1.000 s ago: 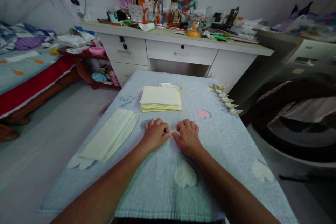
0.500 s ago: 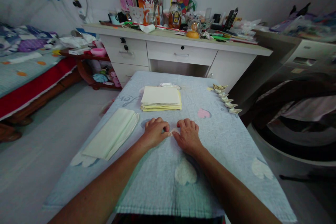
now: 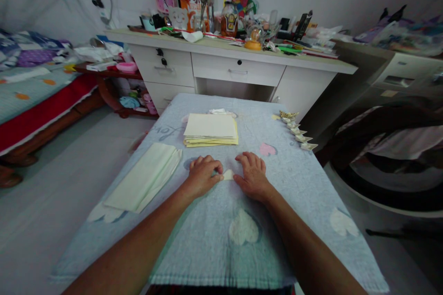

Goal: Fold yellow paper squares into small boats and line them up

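Folded paper: we have one small pale piece (image 3: 228, 175) flat on the bench (image 3: 194, 244), at the clock's centre, between our two hands.
Left hand: ours (image 3: 205, 176) sits at 9 o'clock of the piece, fingers curled, thumb at its near end; we cannot tell whether this grip is clamped on the paper.
Right hand: ours (image 3: 253, 177) sits at 3 o'clock, its grip apart, fingers spread and raised off the thumb, whose tip is at the paper's other end.
Paper stack: we see cream and yellow sheets (image 3: 210, 125) piled at 11 o'clock, past the left hand.
Long folded sheets: these (image 3: 143, 177) lie slantwise at 9 o'clock, beyond the left wrist.
Boat-like shapes: we see a row of them (image 3: 300, 132) near the bench's edge at 2 o'clock, the farthest one patterned, the others pale.
Cloth: ours (image 3: 304, 221) is light blue, with a pink heart (image 3: 267, 149) at 2 o'clock.
Drawer cabinet: it (image 3: 238, 67) stands at 12 o'clock, past the bench.
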The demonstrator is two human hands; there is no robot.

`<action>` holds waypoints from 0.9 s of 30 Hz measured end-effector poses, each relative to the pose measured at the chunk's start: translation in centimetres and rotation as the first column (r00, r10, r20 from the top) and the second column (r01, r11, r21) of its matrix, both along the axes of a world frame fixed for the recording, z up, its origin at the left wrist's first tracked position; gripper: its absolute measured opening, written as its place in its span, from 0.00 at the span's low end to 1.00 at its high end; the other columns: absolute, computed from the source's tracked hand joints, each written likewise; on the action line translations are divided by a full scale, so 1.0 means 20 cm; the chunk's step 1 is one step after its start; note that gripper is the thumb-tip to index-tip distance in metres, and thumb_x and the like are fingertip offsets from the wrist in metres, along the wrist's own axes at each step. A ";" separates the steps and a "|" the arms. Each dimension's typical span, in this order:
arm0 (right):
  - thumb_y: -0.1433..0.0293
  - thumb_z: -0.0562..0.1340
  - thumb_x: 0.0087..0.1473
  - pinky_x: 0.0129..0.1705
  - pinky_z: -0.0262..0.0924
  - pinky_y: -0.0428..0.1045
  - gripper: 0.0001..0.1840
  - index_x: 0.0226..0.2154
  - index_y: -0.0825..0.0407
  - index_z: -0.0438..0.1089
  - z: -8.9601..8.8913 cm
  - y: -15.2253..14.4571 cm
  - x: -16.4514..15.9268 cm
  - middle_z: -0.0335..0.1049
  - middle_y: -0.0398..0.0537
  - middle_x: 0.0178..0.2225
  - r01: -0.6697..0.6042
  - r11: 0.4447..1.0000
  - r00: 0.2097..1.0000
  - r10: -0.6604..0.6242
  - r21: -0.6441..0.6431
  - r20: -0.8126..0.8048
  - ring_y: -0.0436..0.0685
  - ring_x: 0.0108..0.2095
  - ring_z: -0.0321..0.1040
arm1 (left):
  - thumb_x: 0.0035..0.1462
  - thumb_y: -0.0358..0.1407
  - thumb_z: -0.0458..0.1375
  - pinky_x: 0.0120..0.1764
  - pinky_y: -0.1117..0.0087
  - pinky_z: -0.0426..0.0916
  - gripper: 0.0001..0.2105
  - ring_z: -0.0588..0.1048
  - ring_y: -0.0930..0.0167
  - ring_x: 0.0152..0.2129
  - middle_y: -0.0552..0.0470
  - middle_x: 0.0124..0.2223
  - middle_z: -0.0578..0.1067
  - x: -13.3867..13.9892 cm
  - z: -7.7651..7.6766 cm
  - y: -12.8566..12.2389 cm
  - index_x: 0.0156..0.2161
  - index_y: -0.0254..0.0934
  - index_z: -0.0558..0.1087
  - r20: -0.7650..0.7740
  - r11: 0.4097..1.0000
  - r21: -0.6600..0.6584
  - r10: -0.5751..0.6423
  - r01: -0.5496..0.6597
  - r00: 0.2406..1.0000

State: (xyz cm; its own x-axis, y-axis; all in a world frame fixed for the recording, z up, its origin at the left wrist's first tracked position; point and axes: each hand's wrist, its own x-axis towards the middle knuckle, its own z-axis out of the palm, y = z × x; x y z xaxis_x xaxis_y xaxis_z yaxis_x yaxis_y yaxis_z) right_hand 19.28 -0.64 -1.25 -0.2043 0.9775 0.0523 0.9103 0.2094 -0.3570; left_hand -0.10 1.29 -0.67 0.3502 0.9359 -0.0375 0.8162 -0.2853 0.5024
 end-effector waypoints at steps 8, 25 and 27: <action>0.64 0.55 0.57 0.60 0.32 0.69 0.35 0.65 0.39 0.45 -0.04 0.00 0.00 0.45 0.53 0.65 -0.063 0.998 0.995 0.065 -0.030 0.080 0.71 0.65 0.37 | 0.56 0.31 0.55 0.49 0.62 0.58 0.18 0.66 0.65 0.44 0.50 0.46 0.71 -0.01 -0.05 -0.01 0.51 0.46 0.72 0.117 0.970 0.146 -0.212 0.194 0.970; 0.70 0.61 0.52 0.57 0.43 0.59 0.03 0.31 0.51 0.71 0.00 0.01 0.09 0.60 0.49 0.51 -0.168 0.986 0.962 0.161 -0.011 -0.219 0.59 0.56 0.52 | 0.58 0.33 0.53 0.47 0.63 0.59 0.12 0.69 0.65 0.44 0.50 0.43 0.74 0.01 -0.03 -0.01 0.46 0.43 0.74 0.131 0.962 0.116 -0.260 0.246 0.957; 0.70 0.61 0.52 0.57 0.43 0.59 0.03 0.31 0.51 0.71 0.01 0.00 0.08 0.60 0.49 0.52 -0.165 0.986 0.969 0.160 -0.012 -0.191 0.59 0.56 0.52 | 0.56 0.32 0.54 0.46 0.63 0.59 0.12 0.69 0.65 0.42 0.51 0.42 0.74 0.01 -0.03 -0.01 0.46 0.42 0.72 0.154 0.972 0.099 -0.226 0.213 0.962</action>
